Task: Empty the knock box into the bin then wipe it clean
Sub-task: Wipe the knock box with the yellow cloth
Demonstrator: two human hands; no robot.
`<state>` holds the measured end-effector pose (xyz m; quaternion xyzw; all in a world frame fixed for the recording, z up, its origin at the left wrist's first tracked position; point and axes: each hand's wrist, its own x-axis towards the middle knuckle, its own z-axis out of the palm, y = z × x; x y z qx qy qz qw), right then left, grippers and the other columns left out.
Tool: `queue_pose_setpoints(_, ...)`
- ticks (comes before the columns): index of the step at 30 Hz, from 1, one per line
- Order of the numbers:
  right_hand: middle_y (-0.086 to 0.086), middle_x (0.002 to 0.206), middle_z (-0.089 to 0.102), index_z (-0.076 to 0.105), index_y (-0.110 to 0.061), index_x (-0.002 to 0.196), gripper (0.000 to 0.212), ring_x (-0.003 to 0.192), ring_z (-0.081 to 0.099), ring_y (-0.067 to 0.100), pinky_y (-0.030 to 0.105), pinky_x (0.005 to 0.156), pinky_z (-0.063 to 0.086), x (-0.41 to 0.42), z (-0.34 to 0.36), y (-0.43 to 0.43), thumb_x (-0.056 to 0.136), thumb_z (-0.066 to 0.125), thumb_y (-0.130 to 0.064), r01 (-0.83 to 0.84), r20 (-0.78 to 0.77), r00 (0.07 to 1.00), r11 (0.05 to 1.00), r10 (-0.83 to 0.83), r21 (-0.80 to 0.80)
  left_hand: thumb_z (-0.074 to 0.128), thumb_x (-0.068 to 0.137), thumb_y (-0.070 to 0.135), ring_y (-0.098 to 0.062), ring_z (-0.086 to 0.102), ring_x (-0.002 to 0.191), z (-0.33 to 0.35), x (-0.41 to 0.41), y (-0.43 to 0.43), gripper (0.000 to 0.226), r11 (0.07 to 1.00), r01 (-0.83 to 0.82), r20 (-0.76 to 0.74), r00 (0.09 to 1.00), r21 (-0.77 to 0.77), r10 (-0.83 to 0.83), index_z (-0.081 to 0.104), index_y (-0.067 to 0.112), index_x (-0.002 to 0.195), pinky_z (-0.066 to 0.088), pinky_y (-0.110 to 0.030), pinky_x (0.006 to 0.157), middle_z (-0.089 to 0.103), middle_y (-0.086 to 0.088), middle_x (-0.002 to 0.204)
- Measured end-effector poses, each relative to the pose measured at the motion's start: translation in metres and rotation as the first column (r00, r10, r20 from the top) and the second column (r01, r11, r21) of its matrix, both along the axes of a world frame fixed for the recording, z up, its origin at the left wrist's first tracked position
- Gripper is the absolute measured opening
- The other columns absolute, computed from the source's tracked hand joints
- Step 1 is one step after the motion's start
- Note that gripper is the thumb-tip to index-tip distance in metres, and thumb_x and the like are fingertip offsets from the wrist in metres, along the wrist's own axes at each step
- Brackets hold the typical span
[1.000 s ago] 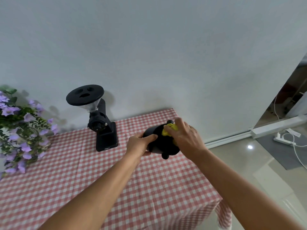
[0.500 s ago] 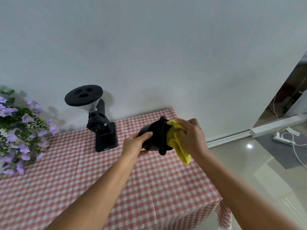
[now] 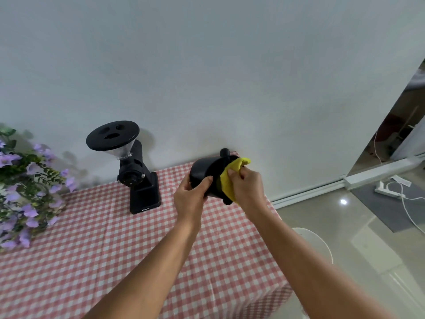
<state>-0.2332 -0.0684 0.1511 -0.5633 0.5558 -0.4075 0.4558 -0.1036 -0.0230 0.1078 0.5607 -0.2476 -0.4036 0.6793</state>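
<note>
In the head view, mid-frame, our left hand grips the black knock box, which is tipped sideways above the checked table. Our right hand pinches a yellow cloth at its mouth. We judge the emptying done and the wiping unfinished. The table's right edge is just below, with open floor beyond it. The grinder stands well apart at the left.

A red-and-white checked cloth covers the worktop. A black coffee grinder stands upright near the far edge, close to the white wall, its round lidded hopper on top. Purple flowers with green leaves crowd the far left corner. Beyond the right edge, a white power strip and its cable lie on a grey mat on the glossy floor.
</note>
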Motion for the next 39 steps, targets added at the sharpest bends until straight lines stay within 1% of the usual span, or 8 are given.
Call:
queue_pose_setpoints(7,-0.010,0.055,0.052,0.055,-0.019,0.059,0.035,0.050,0.049,0.006,0.013,0.044,0.033,-0.013,-0.020,0.005,0.094,0.064,-0.019,-0.140,-0.225,0.966,0.988,0.123,-0.062,0.081,0.082,0.015,-0.020,0.076,0.089,-0.008,0.020,0.001,0.056,0.993,-0.025,-0.080,0.996,0.114,0.034,0.062,0.017,0.134,0.064,-0.043,0.072,0.073,-0.004,0.110)
queue_pose_setpoints(15,-0.003,0.061,0.042,0.057,0.000,0.072,0.033,0.057,0.038,0.008,0.027,0.051,0.032,-0.049,-0.002,-0.013,0.092,0.061,-0.026,0.269,0.355,0.913,0.950,-0.200,-0.158,0.079,0.083,0.016,-0.029,0.073,0.102,-0.008,0.034,0.001,0.034,0.991,0.035,-0.155,0.988,0.131,-0.014,0.073,0.018,0.117,0.063,-0.049,0.079,0.075,-0.011,0.113)
queue_pose_setpoints(19,-0.026,0.075,0.061,0.071,-0.025,0.091,0.012,0.068,0.056,-0.011,0.006,0.063,0.041,-0.037,0.001,-0.013,0.095,0.059,-0.023,-0.053,0.079,0.993,0.921,0.090,-0.385,0.079,0.083,0.017,-0.027,0.074,0.101,-0.005,0.027,-0.002,0.041,0.991,0.077,-0.124,0.990,0.111,-0.063,0.070,0.016,0.123,0.064,-0.044,0.072,0.075,-0.010,0.115)
queue_pose_setpoints(21,-0.028,0.109,0.063,0.067,-0.022,0.124,0.028,0.096,0.058,-0.012,0.007,0.082,0.041,-0.029,-0.008,-0.014,0.098,0.058,-0.018,-0.254,-0.139,0.967,0.879,0.215,-0.403,0.080,0.082,0.017,-0.025,0.075,0.097,-0.004,0.024,-0.003,0.048,0.990,0.098,-0.107,0.990,0.096,-0.088,0.067,0.014,0.128,0.063,-0.042,0.071,0.075,-0.011,0.115)
queue_pose_setpoints(23,-0.015,0.106,0.068,0.062,-0.023,0.132,0.034,0.095,0.063,0.002,0.015,0.078,0.046,-0.027,-0.010,-0.018,0.099,0.055,-0.020,-0.279,-0.224,0.952,0.890,0.208,-0.360,0.082,0.081,0.017,-0.023,0.076,0.095,-0.003,0.024,-0.003,0.051,0.990,0.098,-0.087,0.992,0.101,-0.089,0.066,0.014,0.130,0.063,-0.042,0.070,0.074,-0.011,0.116)
queue_pose_setpoints(29,-0.007,0.057,0.051,0.060,-0.013,0.067,0.031,0.052,0.044,0.007,0.028,0.050,0.032,-0.058,0.015,-0.057,0.096,0.057,-0.023,0.120,-0.056,0.989,0.959,-0.139,-0.258,0.081,0.082,0.018,-0.029,0.073,0.102,-0.007,0.040,0.001,0.048,0.990,0.042,-0.125,0.992,0.137,-0.025,0.068,0.015,0.128,0.063,-0.045,0.072,0.073,-0.011,0.117)
queue_pose_setpoints(34,0.006,0.072,0.053,0.065,-0.007,0.073,0.030,0.068,0.049,0.018,0.035,0.064,0.039,-0.053,0.024,-0.053,0.097,0.061,-0.026,-0.051,0.184,0.981,0.995,0.065,-0.081,0.081,0.082,0.018,-0.026,0.075,0.099,-0.003,0.032,-0.003,0.034,0.990,0.077,-0.136,0.989,0.115,-0.061,0.074,0.020,0.116,0.063,-0.042,0.068,0.075,-0.009,0.114)
queue_pose_setpoints(39,-0.005,0.070,0.054,0.068,-0.015,0.082,0.024,0.065,0.050,0.012,0.027,0.061,0.037,-0.029,0.009,-0.037,0.098,0.058,-0.028,-0.253,0.016,0.966,0.961,0.257,-0.114,0.081,0.081,0.019,-0.027,0.073,0.103,-0.002,0.022,-0.007,0.052,0.990,0.088,-0.109,0.991,0.109,-0.076,0.066,0.015,0.131,0.063,-0.042,0.070,0.072,-0.011,0.119)
